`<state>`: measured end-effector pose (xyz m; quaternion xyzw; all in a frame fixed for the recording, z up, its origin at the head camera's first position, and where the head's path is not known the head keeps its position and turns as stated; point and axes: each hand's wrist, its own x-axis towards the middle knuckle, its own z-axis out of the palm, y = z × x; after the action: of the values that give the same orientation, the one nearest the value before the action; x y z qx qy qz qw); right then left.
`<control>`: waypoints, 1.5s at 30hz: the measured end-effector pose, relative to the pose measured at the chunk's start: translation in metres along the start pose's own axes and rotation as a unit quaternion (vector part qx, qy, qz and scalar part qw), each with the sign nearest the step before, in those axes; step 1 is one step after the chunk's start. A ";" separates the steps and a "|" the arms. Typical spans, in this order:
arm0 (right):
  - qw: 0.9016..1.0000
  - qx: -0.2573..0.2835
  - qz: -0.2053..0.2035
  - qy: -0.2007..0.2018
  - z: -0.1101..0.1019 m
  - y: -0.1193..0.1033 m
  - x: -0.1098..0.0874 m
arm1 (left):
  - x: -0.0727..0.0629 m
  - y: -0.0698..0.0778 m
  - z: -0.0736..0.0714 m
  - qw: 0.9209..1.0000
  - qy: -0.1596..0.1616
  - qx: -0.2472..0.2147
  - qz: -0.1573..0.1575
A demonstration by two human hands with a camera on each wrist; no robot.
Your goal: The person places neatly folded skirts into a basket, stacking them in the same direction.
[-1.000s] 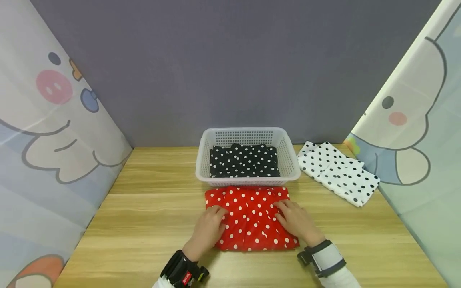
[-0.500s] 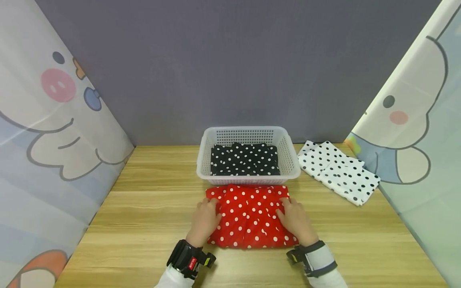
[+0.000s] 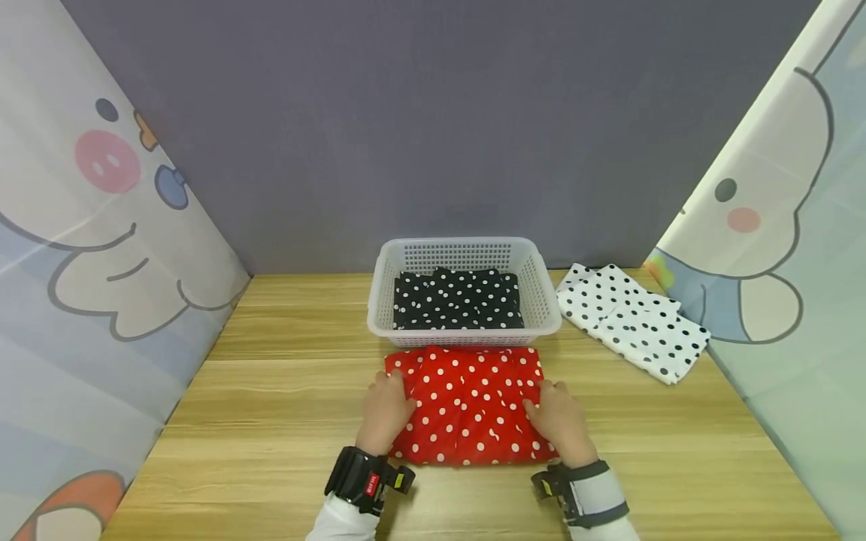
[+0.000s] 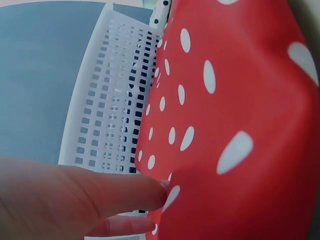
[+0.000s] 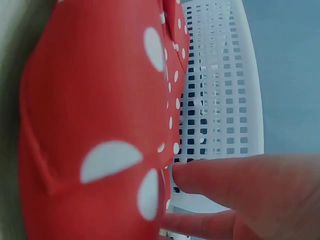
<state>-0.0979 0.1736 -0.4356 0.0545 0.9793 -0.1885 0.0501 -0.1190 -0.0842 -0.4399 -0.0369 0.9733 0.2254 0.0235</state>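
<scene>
A folded red cloth (image 3: 467, 413) with white polka dots lies on the table in front of the basket, slightly puffed and creased. My left hand (image 3: 384, 409) grips its left side edge, thumb on the top and fingers at the border. At the opposite edge, my right hand (image 3: 560, 421) holds the cloth in the same way. Up close in the left wrist view, the thumb (image 4: 145, 192) presses against the dotted fabric. The right thumb (image 5: 210, 177) meets the cloth's side in the right wrist view. Fingertips under the edges are hidden.
Directly behind the cloth stands a white perforated plastic basket (image 3: 463, 336) with a folded black dotted cloth (image 3: 460, 300) inside. A folded white cloth with black dots (image 3: 632, 323) lies at the back right of the wooden table (image 3: 284, 421). A grey panel (image 3: 433, 120) closes off the back.
Both hands have shifted outward from the top of the red cloth to its left and right edges, fingers now drawn in around them. The cloth stays in nearly the same place.
</scene>
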 end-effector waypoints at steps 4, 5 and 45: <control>1.000 0.000 0.014 -0.005 0.002 -0.001 -0.001 | 0.001 -0.001 0.003 1.000 0.007 -0.004 -0.015; 1.000 0.001 0.018 -0.004 0.004 -0.001 -0.001 | 0.002 -0.001 0.003 1.000 0.010 -0.004 -0.018; 0.995 0.089 0.043 0.007 0.028 -0.005 0.006 | 0.002 0.002 0.012 0.997 0.005 -0.058 -0.045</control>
<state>-0.1021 0.1594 -0.4606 0.1017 0.9558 -0.2720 0.0464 -0.1210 -0.0777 -0.4496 -0.0831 0.9560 0.2801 0.0266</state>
